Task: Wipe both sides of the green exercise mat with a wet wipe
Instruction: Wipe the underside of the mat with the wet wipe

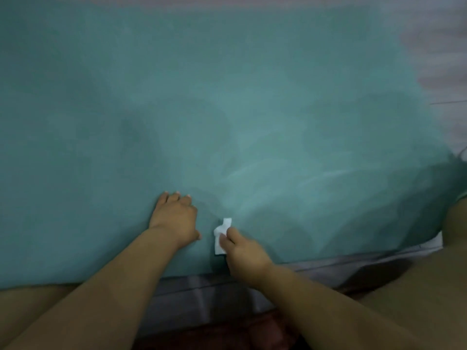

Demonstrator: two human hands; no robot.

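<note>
You are looking down on a bed with pale, pinkish-white bedding that shows along its far edge and down its right edge. The green exercise mat lies flat directly on it and covers nearly the whole top, running past the left side of the view. The mat's near edge overhangs the bed's near edge, where a grey sheet hangs down the side. Faint damp streaks mark the mat right of centre.

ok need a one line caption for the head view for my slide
Right hand pinches a white wet wipe against the green exercise mat while the left hand presses flat beside it.
</note>
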